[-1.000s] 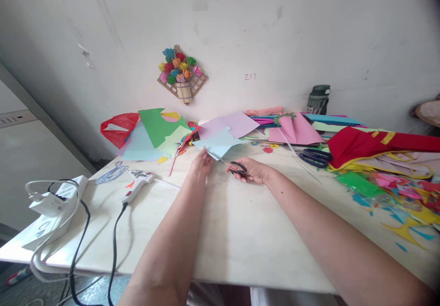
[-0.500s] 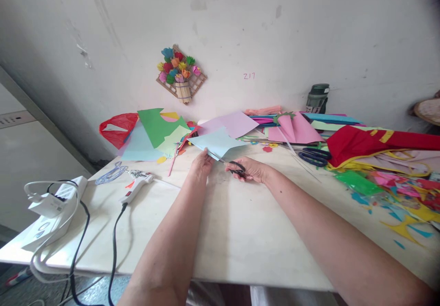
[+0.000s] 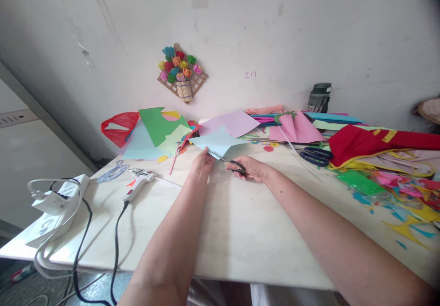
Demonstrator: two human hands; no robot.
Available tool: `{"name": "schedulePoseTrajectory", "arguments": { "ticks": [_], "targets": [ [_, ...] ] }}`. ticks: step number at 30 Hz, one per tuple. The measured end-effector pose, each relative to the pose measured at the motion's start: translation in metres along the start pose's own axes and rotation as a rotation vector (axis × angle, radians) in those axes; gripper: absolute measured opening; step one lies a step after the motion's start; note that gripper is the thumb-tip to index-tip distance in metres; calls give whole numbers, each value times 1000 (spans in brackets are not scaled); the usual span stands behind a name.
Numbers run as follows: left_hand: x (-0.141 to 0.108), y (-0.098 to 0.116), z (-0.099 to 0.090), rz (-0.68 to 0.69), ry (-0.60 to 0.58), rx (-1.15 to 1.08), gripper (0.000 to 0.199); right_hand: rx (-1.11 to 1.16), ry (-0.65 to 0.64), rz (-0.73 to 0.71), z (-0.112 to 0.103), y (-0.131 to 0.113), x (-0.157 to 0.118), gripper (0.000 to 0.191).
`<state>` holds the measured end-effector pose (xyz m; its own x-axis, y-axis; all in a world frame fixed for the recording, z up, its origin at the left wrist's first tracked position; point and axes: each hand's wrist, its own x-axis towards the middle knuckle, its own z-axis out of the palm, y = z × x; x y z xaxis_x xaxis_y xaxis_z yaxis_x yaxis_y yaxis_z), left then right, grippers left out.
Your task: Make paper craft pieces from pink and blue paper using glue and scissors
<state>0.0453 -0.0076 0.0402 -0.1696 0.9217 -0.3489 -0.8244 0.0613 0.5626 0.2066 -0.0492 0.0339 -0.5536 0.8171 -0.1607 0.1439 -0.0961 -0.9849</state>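
A light blue sheet of paper (image 3: 223, 141) with an uneven outline is held a little over the table. Its near edge is pinched by my left hand (image 3: 203, 163), thumb on top. My right hand (image 3: 250, 168) is closed round the black handles of a pair of scissors (image 3: 238, 167). The blades point left and lie along the paper's near edge, close to my left fingers. How far the blades are apart is too small to tell.
A white glue gun (image 3: 137, 187) with its cord and a power strip (image 3: 58, 212) lie left. Coloured sheets, including a green one (image 3: 161, 125), line the wall. Right are dark blue scissors (image 3: 316, 156), a red apron (image 3: 374, 143) and paper scraps (image 3: 405, 214).
The view has shifted very slightly. Both hands, the paper and the scissors keep nearly the same positions.
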Motion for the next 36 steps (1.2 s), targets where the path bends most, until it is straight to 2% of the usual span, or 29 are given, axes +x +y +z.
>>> {"name": "schedulePoseTrajectory", "arguments": {
  "ticks": [18,22,28,36],
  "targets": [
    [-3,2,1,-23,16,-55,13,-51,43,-29,-1,3,0,35],
    [-1,3,-1,-24,-5,-38,12,-38,31,-20,-2,2,-2,34],
    [3,5,-3,22,24,13,10,-32,1,12,-4,-1,-5,36],
    [1,0,-4,21,-55,29,12,-10,-5,9,-5,-1,-4,41]
  ]
}}
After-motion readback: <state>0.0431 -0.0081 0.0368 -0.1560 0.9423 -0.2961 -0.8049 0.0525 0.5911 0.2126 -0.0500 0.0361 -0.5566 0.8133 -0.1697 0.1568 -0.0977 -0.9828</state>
